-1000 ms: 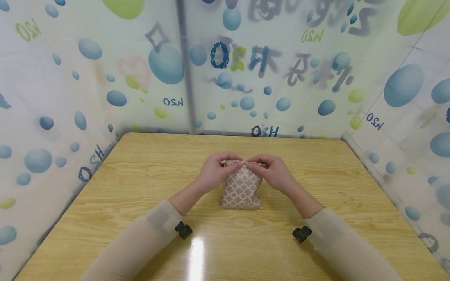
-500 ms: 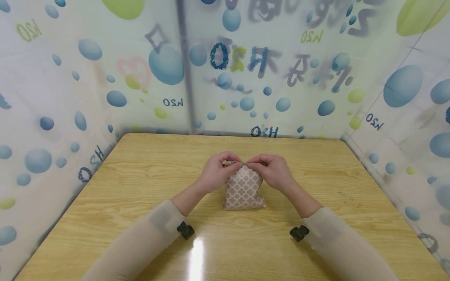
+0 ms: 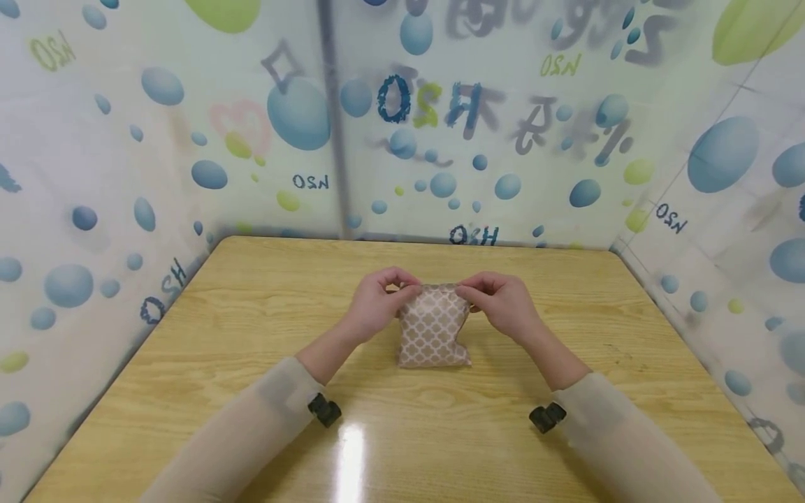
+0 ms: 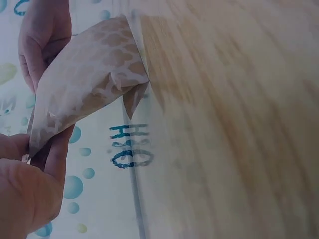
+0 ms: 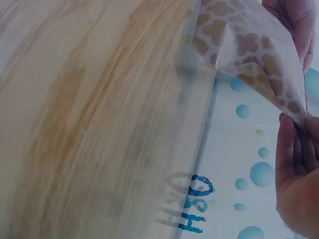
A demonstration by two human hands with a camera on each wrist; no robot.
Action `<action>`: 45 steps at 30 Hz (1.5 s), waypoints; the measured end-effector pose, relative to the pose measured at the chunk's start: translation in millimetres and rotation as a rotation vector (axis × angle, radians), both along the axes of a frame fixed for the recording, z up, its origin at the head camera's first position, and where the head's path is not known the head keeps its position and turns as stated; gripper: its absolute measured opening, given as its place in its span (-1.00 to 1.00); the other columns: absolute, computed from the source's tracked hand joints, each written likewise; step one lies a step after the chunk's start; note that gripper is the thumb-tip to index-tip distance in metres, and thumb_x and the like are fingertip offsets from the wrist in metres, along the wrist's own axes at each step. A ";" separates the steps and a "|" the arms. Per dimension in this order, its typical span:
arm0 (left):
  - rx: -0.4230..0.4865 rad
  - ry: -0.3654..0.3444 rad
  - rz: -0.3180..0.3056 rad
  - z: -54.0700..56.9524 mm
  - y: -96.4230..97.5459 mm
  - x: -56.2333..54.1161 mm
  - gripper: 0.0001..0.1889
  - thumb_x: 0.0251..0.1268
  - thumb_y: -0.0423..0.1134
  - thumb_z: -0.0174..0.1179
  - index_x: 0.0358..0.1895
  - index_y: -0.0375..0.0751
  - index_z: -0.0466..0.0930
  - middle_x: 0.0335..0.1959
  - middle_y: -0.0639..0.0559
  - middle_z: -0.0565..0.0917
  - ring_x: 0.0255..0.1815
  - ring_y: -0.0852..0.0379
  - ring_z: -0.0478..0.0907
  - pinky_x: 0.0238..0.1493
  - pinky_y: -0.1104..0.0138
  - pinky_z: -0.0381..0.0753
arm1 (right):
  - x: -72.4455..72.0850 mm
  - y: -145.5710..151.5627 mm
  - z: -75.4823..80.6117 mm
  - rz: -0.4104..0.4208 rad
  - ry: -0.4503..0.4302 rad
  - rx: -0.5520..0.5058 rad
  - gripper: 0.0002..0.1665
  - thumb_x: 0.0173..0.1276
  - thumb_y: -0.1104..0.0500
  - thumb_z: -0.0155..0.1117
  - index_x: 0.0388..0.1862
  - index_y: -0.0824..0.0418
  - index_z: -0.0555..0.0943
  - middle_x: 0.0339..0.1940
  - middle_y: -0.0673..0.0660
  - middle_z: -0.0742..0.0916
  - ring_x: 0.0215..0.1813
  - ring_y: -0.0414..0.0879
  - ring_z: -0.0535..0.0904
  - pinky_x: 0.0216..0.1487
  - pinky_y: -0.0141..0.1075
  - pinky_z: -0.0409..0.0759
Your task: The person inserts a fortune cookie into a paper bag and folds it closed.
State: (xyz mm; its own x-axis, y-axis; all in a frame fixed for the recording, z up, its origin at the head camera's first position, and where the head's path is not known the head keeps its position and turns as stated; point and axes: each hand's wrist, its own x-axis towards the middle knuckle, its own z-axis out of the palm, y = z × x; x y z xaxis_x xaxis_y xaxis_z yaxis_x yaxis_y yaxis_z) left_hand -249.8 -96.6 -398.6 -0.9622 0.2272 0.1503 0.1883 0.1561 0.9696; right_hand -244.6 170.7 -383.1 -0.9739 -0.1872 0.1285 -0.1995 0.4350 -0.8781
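Observation:
A small tan bag [image 3: 432, 332] with a white lattice print stands on the table, its bottom edge down on the wood. My left hand [image 3: 377, 302] pinches the bag's top edge at the left corner between thumb and fingers. At the top right corner my right hand [image 3: 503, 302] pinches the same edge, and a stretch of the rim shows between the two hands. In the left wrist view the bag [image 4: 94, 69] bulges in the middle and narrows to the pinched edge. Its contents are hidden.
The wood-grain table [image 3: 251, 307] runs back to a white curtain [image 3: 434, 161] printed with blue and green bubbles, and similar walls stand at both sides. A small black device [image 3: 324, 410] sits at the left cuff, another [image 3: 547, 418] at the right cuff.
My hands have moved apart along the bag's top edge, from nearly meeting at its middle to the two corners. More of the rim shows between them now.

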 end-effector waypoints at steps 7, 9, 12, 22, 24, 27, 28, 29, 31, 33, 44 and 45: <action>0.079 -0.057 0.019 -0.3 -3.4 0.7 -0.89 0.57 -0.34 0.34 0.01 -0.27 0.75 -0.12 -0.02 0.69 -0.26 0.14 0.68 -0.29 0.26 0.85 | -0.2 1.4 1.0 0.010 0.012 -0.013 -0.74 0.59 0.08 0.44 0.04 0.23 0.85 -0.11 0.19 0.87 -0.20 -0.09 0.77 -0.05 -0.11 0.87; 0.080 -0.050 0.019 -0.6 -4.1 0.4 -0.90 0.57 -0.34 0.33 -0.01 -0.28 0.76 -0.11 -0.01 0.72 -0.27 0.14 0.68 -0.29 0.26 0.84 | -0.3 2.9 0.6 0.028 -0.014 -0.032 -0.71 0.61 0.08 0.42 0.10 0.27 0.81 -0.08 0.19 0.87 -0.18 -0.11 0.78 0.02 0.01 0.86; 0.084 -0.049 0.029 -1.0 -4.9 0.2 -0.88 0.57 -0.32 0.35 0.02 -0.28 0.74 -0.11 0.01 0.73 -0.27 0.15 0.67 -0.30 0.28 0.83 | -1.0 5.5 -1.2 0.030 -0.049 -0.073 -0.68 0.62 0.10 0.41 0.12 0.32 0.73 -0.07 0.19 0.85 -0.17 -0.13 0.80 0.08 0.07 0.85; 0.123 -0.026 0.032 -1.8 -4.4 0.3 -0.97 0.54 -0.40 0.35 -0.14 -0.27 0.68 -0.13 -0.04 0.76 -0.34 0.15 0.68 -0.34 0.32 0.81 | -0.9 5.9 -5.0 0.025 0.022 -0.094 -0.81 0.60 0.17 0.42 -0.05 0.32 0.71 -0.06 0.28 0.83 -0.20 -0.17 0.79 -0.04 -0.09 0.88; 0.123 -0.019 0.026 -2.0 -3.6 0.5 -0.95 0.54 -0.43 0.33 -0.18 -0.29 0.67 -0.13 -0.06 0.77 -0.38 0.18 0.69 -0.36 0.33 0.81 | 0.4 4.8 -4.6 0.028 0.048 -0.093 -0.85 0.59 0.22 0.42 -0.12 0.33 0.71 -0.09 0.29 0.83 -0.23 -0.17 0.79 -0.08 -0.12 0.88; 0.118 -0.011 0.020 -1.9 -2.7 1.4 -0.94 0.53 -0.47 0.31 -0.20 -0.34 0.66 -0.12 -0.11 0.78 -0.39 0.18 0.70 -0.37 0.33 0.81 | 1.6 3.7 -4.7 0.033 0.087 -0.074 -0.87 0.57 0.28 0.42 -0.20 0.33 0.69 -0.14 0.29 0.83 -0.25 -0.12 0.77 -0.11 -0.13 0.87; 0.110 -0.009 0.019 -2.1 -2.6 1.5 -0.94 0.54 -0.47 0.31 -0.19 -0.34 0.65 -0.11 -0.12 0.78 -0.38 0.18 0.70 -0.37 0.33 0.80 | 1.5 3.5 -4.9 0.035 0.096 -0.062 -0.87 0.57 0.29 0.42 -0.21 0.33 0.68 -0.14 0.29 0.83 -0.25 -0.08 0.77 -0.13 -0.14 0.87; 0.099 -0.006 0.018 -2.0 -2.4 1.7 -0.94 0.54 -0.46 0.31 -0.19 -0.33 0.65 -0.10 -0.13 0.77 -0.38 0.18 0.70 -0.37 0.33 0.80 | 1.2 3.2 -5.0 0.039 0.100 -0.047 -0.88 0.57 0.29 0.40 -0.20 0.33 0.67 -0.14 0.29 0.82 -0.25 -0.06 0.76 -0.13 -0.13 0.87; 0.073 0.004 0.017 -2.3 -2.5 2.1 -0.95 0.55 -0.43 0.32 -0.17 -0.29 0.66 -0.09 -0.15 0.76 -0.38 0.17 0.70 -0.38 0.34 0.78 | 0.1 2.9 -5.3 0.051 0.091 -0.018 -0.89 0.59 0.27 0.37 -0.13 0.32 0.66 -0.11 0.29 0.80 -0.21 -0.02 0.74 -0.14 -0.15 0.86; 0.046 0.011 0.014 -2.3 -2.7 2.5 -0.96 0.56 -0.40 0.32 -0.15 -0.25 0.66 -0.09 -0.14 0.74 -0.37 0.16 0.71 -0.38 0.34 0.77 | -1.0 2.4 -4.9 0.063 0.055 0.002 -0.82 0.63 0.20 0.35 0.01 0.32 0.66 -0.06 0.30 0.78 -0.17 0.00 0.72 -0.11 -0.09 0.86; 0.001 -0.042 -0.007 -1.2 2.2 2.3 -0.73 0.56 -0.25 0.36 0.20 -0.21 0.71 -0.08 -0.05 0.64 -0.26 0.15 0.70 -0.33 0.33 0.77 | -1.5 -2.5 -3.0 0.059 -0.053 0.021 -0.74 0.65 0.10 0.36 0.14 0.22 0.76 -0.07 0.19 0.82 -0.15 -0.04 0.68 -0.01 0.03 0.83; -0.007 -0.039 -0.004 -1.1 2.7 2.2 -0.74 0.56 -0.24 0.36 0.19 -0.20 0.73 -0.08 -0.05 0.65 -0.28 0.15 0.69 -0.34 0.33 0.77 | -1.5 -2.6 -3.0 0.061 -0.056 0.020 -0.73 0.64 0.10 0.36 0.14 0.22 0.76 -0.05 0.19 0.81 -0.14 -0.04 0.68 0.00 0.04 0.83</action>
